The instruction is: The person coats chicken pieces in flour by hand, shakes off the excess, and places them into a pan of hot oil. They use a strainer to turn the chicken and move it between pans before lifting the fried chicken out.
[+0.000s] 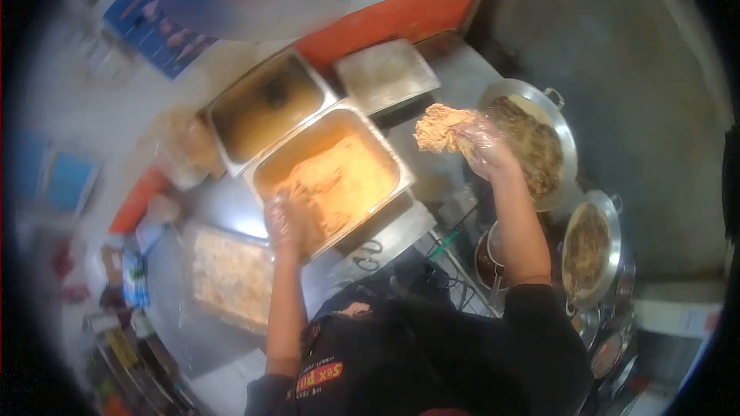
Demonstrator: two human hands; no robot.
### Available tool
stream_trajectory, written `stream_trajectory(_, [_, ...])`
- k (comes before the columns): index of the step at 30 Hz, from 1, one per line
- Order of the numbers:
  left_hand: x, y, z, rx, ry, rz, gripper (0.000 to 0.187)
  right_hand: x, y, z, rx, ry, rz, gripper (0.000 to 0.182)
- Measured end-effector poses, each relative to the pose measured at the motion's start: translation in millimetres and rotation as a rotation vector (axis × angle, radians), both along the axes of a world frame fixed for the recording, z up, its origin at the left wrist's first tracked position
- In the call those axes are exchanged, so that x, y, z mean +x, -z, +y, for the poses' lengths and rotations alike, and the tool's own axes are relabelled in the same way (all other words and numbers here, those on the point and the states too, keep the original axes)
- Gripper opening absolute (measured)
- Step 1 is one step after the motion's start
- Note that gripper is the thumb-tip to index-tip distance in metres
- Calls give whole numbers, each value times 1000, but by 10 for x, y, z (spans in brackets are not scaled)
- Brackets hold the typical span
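So the bit to keep your eye on is how your right hand (484, 145) sits between what it's carrying and the round silver metal pan (569, 158). Your fingers on that side are clamped on a lumpy, golden-orange coated piece (441, 129), held up in the gap between the pan and the deep rectangular steel tray (380, 141) with the pale orange powder (362, 173) in it. The piece pokes out past your fingertips toward the tray side, so the pan, with its brown, foamy-looking contents (536, 135), is on the other side, behind your knuckles and wrist. Its long axis looks roughly sideways, running from your grip out to the left (the rough coating makes the ends hard to pick out, so take that loosely). From up here your wrist overlaps the pan's near-left edge, but the piece itself shows clear of the rim, and I can't tell how high above it you're holding it. Your right hand is easily the nearer one to the pan; your left hand (285, 219) is well apart from it, over at the near left edge of the powder tray. That one's blurry, and I honestly can't tell whether its fingers are apart, together or gripping anything.
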State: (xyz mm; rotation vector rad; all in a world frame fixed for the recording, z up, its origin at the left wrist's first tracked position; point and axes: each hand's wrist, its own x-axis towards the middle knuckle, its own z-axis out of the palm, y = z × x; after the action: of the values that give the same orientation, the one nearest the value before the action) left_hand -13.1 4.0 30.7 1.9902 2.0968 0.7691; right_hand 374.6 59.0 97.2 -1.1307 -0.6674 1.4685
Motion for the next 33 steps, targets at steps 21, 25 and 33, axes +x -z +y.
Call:
stream_trajectory(21, [102,-468,57,-323,-33,-92,26,2878,1102,-668,-560,-689,-1921,34])
stream_trajectory(25, [2,-229,147,-252,-28,-418,29,2823,1161,-589,-392,-245,-1784,37])
stream_trajectory(33, [746,-973,194,-86,155,-391,26,2580,245,-1008,-231,432,-849,24])
